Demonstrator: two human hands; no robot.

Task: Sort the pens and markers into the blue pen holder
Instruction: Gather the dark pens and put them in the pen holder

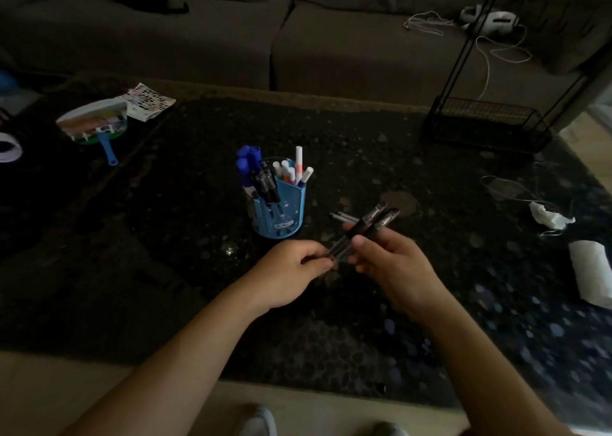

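Note:
The blue pen holder (pixel 281 213) stands upright in the middle of the dark table. It holds blue markers (pixel 246 167) and black pens on its left side, and several white markers (pixel 293 170) on its right. Just right of it and nearer me, both hands grip a bundle of black pens (pixel 371 225). My right hand (pixel 394 263) wraps the bundle's middle, with the capped ends pointing up and to the right. My left hand (pixel 291 270) pinches the clear lower ends. More pens (pixel 342 217) lie on the table behind the bundle.
A black wire rack (pixel 483 124) stands at the back right. White tissue (pixel 551 218) and a paper roll (pixel 592 278) lie at the right edge. A colourful case with a blue handle (pixel 94 124) and a sticker sheet (pixel 149 101) sit far left. A sofa lies beyond.

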